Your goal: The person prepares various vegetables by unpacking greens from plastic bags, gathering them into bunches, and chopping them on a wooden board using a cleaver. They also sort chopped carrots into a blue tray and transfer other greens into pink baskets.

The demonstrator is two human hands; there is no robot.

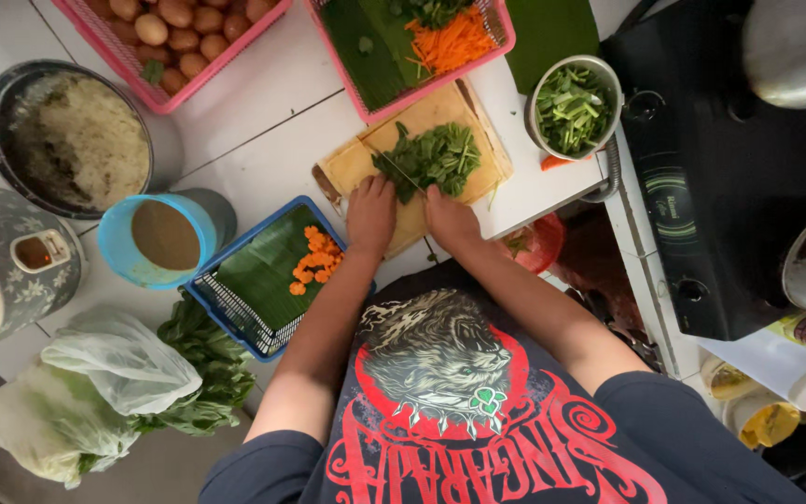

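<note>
**A:** Head view, looking down. Where are both hands?

**B:** Resting side by side at the near edge of a wooden cutting board (426, 114), itself set at a slant on the white bench (263, 131). Left hand (371, 213) and right hand (451, 220) both knuckles-up, fingers curled downward. Cannot tell what each grip pinches. A thin blade-like line runs up between them into the chopped leafy greens (433, 159), piled mid-board just beyond the fingertips.

**A:** Why so crowded around the board?

**B:** Probably for reach. Blue basket (200, 299) just left of the left hand, lined with banana leaf (268, 266), likely to keep its carrot slices (314, 261) from slipping through the mesh. Pink basket (506, 28) touching the board's far edge, also leaf-lined, holding shredded carrot (454, 42). Metal bowl (538, 89) of cut green stalks near the board's right corner.

**A:** Any packages, labels, signs?

**B:** Clear plastic bags (114, 359) of leafy vegetables at lower left. Grey floral-patterned cooker (2, 261) at far left, with a small orange-lit window. Round green-ringed mark on the black stove (729, 187) at right. Bottles and a yellow-capped jar (767, 420) below it, labels too small to make out.
</note>
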